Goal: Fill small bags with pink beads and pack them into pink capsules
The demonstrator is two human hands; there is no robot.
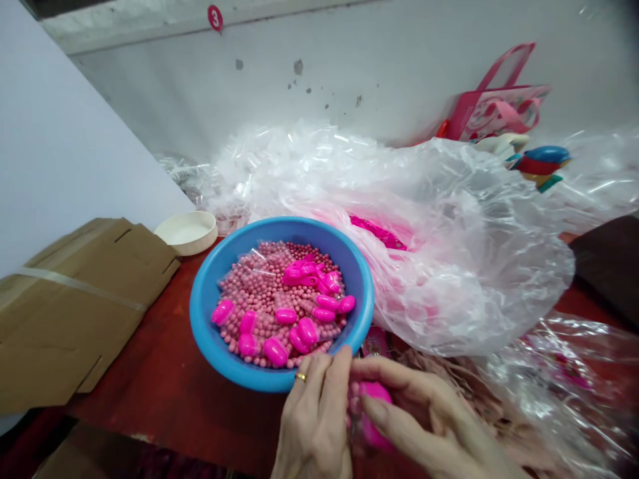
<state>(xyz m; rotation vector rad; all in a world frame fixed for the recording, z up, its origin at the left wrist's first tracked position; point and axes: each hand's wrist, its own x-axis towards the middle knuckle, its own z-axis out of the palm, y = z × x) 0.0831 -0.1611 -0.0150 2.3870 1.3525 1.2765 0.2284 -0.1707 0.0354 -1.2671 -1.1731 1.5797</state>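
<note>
L hand (312, 422) & R hand (424, 426), fingers clenched on pink plastic capsule (375, 412) at lower centre, just below blue basin (200, 319) of bead bags (259, 286); step: working capsule, next needs steady pinch.

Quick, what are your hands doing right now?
Left hand: curled, seems to hold the bag of pink beads.
Right hand: closed, holding the pink plastic capsule.
</note>
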